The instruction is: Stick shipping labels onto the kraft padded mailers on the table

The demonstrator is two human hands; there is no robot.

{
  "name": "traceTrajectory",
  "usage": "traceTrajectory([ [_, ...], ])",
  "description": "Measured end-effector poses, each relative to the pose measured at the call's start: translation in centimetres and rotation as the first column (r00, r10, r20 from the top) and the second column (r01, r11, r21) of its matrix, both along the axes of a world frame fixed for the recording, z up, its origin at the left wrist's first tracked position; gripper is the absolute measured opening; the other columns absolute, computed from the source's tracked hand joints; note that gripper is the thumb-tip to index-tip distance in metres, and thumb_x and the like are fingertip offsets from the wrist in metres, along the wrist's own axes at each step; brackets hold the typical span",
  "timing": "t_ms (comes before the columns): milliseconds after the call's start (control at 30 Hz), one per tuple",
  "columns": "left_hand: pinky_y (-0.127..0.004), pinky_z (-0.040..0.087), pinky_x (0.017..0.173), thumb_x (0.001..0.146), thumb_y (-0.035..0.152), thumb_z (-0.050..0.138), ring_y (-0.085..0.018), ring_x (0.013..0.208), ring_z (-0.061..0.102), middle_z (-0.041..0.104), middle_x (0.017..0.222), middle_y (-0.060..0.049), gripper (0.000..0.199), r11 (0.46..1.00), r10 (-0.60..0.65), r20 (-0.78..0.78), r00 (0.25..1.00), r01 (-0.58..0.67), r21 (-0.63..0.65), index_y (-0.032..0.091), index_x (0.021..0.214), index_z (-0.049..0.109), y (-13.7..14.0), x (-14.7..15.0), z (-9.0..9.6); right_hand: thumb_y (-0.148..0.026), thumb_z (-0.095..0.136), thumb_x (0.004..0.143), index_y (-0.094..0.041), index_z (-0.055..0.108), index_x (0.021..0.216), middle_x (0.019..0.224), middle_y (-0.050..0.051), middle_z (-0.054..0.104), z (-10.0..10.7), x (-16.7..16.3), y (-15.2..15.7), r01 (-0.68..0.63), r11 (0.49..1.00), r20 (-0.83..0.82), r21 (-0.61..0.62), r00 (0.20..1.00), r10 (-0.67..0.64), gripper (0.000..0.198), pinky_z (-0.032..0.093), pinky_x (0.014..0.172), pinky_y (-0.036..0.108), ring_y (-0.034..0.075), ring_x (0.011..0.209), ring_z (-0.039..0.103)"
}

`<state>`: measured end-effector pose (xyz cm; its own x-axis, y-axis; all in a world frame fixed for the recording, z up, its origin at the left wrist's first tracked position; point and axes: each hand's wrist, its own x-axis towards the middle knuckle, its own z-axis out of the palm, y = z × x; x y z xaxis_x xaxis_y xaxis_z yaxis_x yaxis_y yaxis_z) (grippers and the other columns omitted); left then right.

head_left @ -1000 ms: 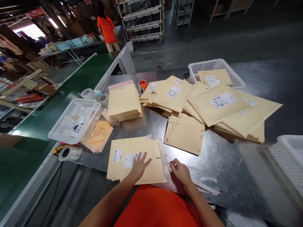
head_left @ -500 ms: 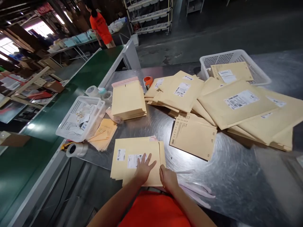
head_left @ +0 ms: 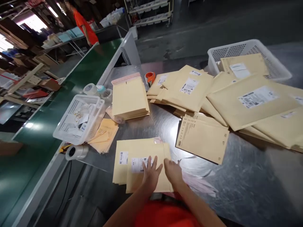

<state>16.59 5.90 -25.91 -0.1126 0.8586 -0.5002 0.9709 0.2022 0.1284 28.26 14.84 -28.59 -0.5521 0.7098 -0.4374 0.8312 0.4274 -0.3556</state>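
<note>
and it's the left hand (head_left: 151, 175) spread flat on the top mailer (head_left: 133, 181), which lies by the near edge of the metal table (head_left: 161, 126), overlapping another mailer (head_left: 120, 173)! the right hand (head_left: 174, 171) is curled at the folded flap (head_left: 167, 151), but whether it's pinching, i can't tell. beyond, an orange tape dispenser (head_left: 150, 76) sits just beside a stack of mailers (head_left: 129, 97).

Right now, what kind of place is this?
It looks like a packing room, maybe in a warehouse. There are lots of envelopes with printed labels, a long green belt and a roll of tape.
</note>
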Motion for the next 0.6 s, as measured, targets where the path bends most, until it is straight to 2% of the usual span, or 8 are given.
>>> traceTrajectory([
  [100,-0.081,0.016,0.106,0.079,-0.004,0.045,-0.046,0.146,0.013,0.017,0.161,-0.011,0.070,1.000,0.028,0.025,0.999,-0.028,0.004,0.031,0.140,0.044,0.4,0.4,0.1,-0.006,0.051,0.081,-0.021,0.065,0.091,0.089,0.009,0.074,0.5,5.4,-6.7,-0.093,0.991,-0.067,-0.095,0.994,0.086,0.023,0.045,0.065,0.029,0.024,0.082,0.069],
  [200,-0.077,0.017,0.109,0.066,-0.011,0.046,-0.043,0.147,0.011,0.017,0.162,-0.007,0.089,0.998,0.052,0.107,0.993,-0.050,-0.027,0.037,0.141,0.042,0.6,-0.3,0.9,-0.018,0.052,0.084,-0.024,0.065,0.083,0.081,0.005,0.074,0.8,8.1,-8.7,-0.094,0.983,-0.158,-0.156,0.985,0.069,0.015,0.044,0.065,0.028,0.023,0.077,0.069],
  [267,-0.065,0.024,0.114,0.065,-0.010,0.045,-0.036,0.148,0.017,0.018,0.162,-0.005,0.090,0.997,0.077,0.169,0.983,-0.077,-0.003,0.038,0.142,0.039,0.2,-1.9,1.3,-0.031,0.043,0.091,-0.025,0.063,0.084,0.078,0.004,0.074,0.9,8.5,-7.8,0.024,0.982,-0.225,-0.188,0.972,-0.067,0.023,0.043,0.066,0.029,0.022,0.075,0.069],
  [333,-0.048,0.030,0.117,0.075,0.001,0.045,-0.028,0.147,0.022,0.017,0.163,-0.007,0.077,0.961,0.231,0.232,0.945,-0.259,0.096,0.032,0.145,0.035,-0.6,-4.1,1.2,-0.041,0.029,0.095,-0.024,0.060,0.086,0.076,0.003,0.072,0.9,8.1,-6.0,0.230,0.946,-0.272,-0.228,0.918,-0.289,0.037,0.043,0.065,0.028,0.021,0.074,0.067],
  [367,-0.042,0.031,0.117,0.081,0.009,0.045,-0.026,0.148,0.023,0.016,0.163,-0.009,0.069,0.896,0.372,0.268,0.888,-0.419,0.145,0.026,0.147,0.032,-1.2,-5.4,1.0,-0.045,0.024,0.095,-0.024,0.058,0.086,0.076,0.003,0.071,0.8,7.9,-5.1,0.332,0.909,-0.287,-0.252,0.871,-0.398,0.041,0.044,0.065,0.028,0.021,0.074,0.066],
  [433,-0.039,0.026,0.120,0.083,0.022,0.051,-0.028,0.149,0.018,0.023,0.160,-0.016,0.068,0.673,0.665,0.296,0.686,-0.722,0.159,0.013,0.147,0.029,-2.4,-8.0,0.3,-0.049,0.020,0.094,-0.024,0.056,0.088,0.081,0.004,0.069,0.5,7.4,-3.3,0.474,0.831,-0.300,-0.290,0.780,-0.549,0.045,0.045,0.067,0.029,0.021,0.078,0.065],
  [467,-0.040,0.027,0.119,0.082,0.025,0.053,-0.031,0.147,0.023,0.031,0.155,-0.023,0.071,0.600,0.735,0.295,0.611,-0.788,0.137,0.003,0.145,0.028,-2.9,-9.1,-0.1,-0.051,0.023,0.092,-0.023,0.056,0.090,0.085,0.005,0.069,0.3,7.1,-2.4,0.509,0.805,-0.303,-0.305,0.749,-0.589,0.043,0.045,0.070,0.030,0.021,0.081,0.065],
  [600,-0.033,0.046,0.104,0.081,0.026,0.054,-0.029,0.127,0.054,0.053,0.138,-0.027,0.071,0.458,0.818,0.373,0.438,-0.888,0.038,-0.006,0.139,0.029,-4.0,-11.5,-1.2,-0.052,0.054,0.073,-0.020,0.063,0.078,0.080,0.008,0.069,0.4,5.9,0.3,0.470,0.756,-0.327,-0.456,0.702,-0.633,0.034,0.047,0.075,0.036,0.027,0.084,0.063],
])
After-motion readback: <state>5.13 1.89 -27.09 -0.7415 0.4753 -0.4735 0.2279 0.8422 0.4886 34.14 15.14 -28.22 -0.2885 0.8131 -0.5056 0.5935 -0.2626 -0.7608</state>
